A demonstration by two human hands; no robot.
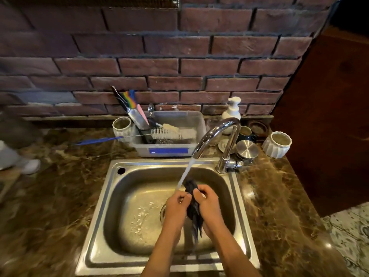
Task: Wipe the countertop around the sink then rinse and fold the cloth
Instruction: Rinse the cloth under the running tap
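A dark wet cloth (194,212) hangs bunched between both my hands over the steel sink (123,198). My left hand (176,206) pinches its upper edge from the left. On the other side, my right hand (208,204) grips the same upper part. Water runs from the chrome faucet (217,134) in a slanted stream (186,172) that lands on the top of the cloth. The lower end of the cloth dangles down toward the basin. Water pools and splashes near the drain (162,212), partly hidden by my left hand.
Behind the sink stands a clear plastic bin (169,150) with brushes and knives. A white soap pump (232,109), metal lids (246,149) and two white ribbed cups (277,144) (121,126) sit on the brown marble countertop (56,196). A brick wall rises behind.
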